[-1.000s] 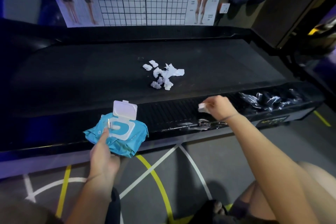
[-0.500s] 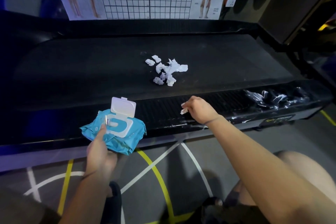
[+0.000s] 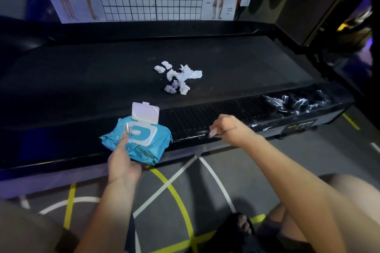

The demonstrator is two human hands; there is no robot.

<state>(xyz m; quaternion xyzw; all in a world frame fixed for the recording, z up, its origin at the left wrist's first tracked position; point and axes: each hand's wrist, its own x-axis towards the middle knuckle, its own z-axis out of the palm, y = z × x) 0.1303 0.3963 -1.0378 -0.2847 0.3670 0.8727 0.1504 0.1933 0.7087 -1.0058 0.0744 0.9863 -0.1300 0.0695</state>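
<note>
Head view, starting at the left: the left hand (image 3: 123, 162) holds the pack (image 3: 144, 144) at its near edge, thumb on top and fingers under it. The pack is soft blue film, wrinkled and a bit flat. It lies on the rail (image 3: 191, 119) and part of it hangs over the floor (image 3: 205, 191). I think it can slide off if the hand loosens, because the film is smooth and the rail is glossy. The hard white lid (image 3: 145, 112) stands open, so the sheets inside may dry out.

Farther back, in the middle of the matt black belt (image 3: 92, 80), lies a pile (image 3: 178, 79) of crumpled white sheets, light and loose. A sweep of an arm could scatter them.

To the right, the right hand (image 3: 228, 129) pinches a small folded wipe (image 3: 212, 132) with curled fingers and presses it on the near edge of the rail. The wipe is thin and damp-looking. The rail has fine ribs on top, and such ribs may catch and tear the wipe, or keep dirt in the grooves. With so little of the wipe showing, the fingers themselves may rub the surface.

At the far right end of the rail, white smears (image 3: 296, 102) are not yet cleaned; one small wipe will probably not be enough for them.
</note>
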